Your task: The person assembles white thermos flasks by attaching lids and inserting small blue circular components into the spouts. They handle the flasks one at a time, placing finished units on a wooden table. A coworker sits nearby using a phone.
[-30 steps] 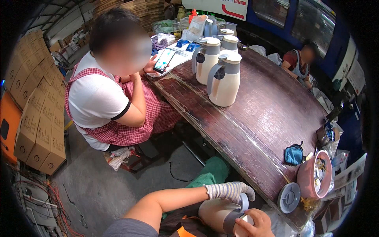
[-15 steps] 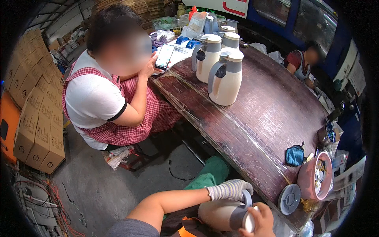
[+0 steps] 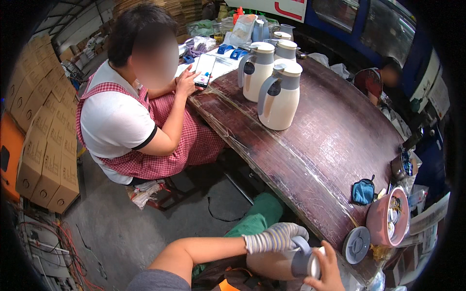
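A cream thermos jug (image 3: pixel 272 262) with a grey neck lies on its side over my lap, below the table's near edge. My left hand (image 3: pixel 276 237), in a striped knit glove, is closed at the jug's grey handle (image 3: pixel 302 245). At the jug's top end, my bare right hand (image 3: pixel 327 271) has its fingers and thumb round the white lid (image 3: pixel 314 266). Part of the jug's body is hidden behind my left forearm and glove.
Several matching jugs (image 3: pixel 281 104) stand upright on the dark table (image 3: pixel 335 140). Near its right end are a grey disc (image 3: pixel 357 245), a pink basket (image 3: pixel 374 218) and a teal pouch (image 3: pixel 363 190). A co-worker (image 3: pixel 116 111) sits left with a phone (image 3: pixel 205 70).
The jug and my right hand have shifted slightly right. My left hand has moved a little left along the handle. The co-worker's fingers have come onto the phone.
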A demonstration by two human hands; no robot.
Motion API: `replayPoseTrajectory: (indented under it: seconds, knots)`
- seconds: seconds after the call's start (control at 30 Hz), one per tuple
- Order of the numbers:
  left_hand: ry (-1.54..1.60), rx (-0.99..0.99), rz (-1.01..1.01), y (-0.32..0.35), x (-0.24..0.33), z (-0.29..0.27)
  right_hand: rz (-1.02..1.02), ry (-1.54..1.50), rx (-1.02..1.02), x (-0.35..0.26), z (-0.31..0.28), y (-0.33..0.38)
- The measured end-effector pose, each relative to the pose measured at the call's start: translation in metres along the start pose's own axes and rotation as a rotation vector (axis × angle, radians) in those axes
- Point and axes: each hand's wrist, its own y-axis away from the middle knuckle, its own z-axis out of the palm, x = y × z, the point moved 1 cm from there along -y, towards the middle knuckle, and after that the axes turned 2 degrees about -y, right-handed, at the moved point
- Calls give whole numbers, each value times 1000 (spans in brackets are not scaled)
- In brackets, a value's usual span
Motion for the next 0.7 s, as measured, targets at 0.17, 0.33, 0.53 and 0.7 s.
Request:
replayPoseTrajectory:
  seconds: [0.17,0.33,0.53,0.7]
  knots:
    - [266,-208,-80,-10,-8,-13,-447,267,-86,-18,11,2]
    - [270,-271,-101,-10,-8,-9,-566,267,48,-11,20,5]
    - [93,-242,-62,-3,-20,-3,-442,256,130,-21,23,3]
    - [227,-428,-369,17,5,-7,-103,163,241,1,24,6]
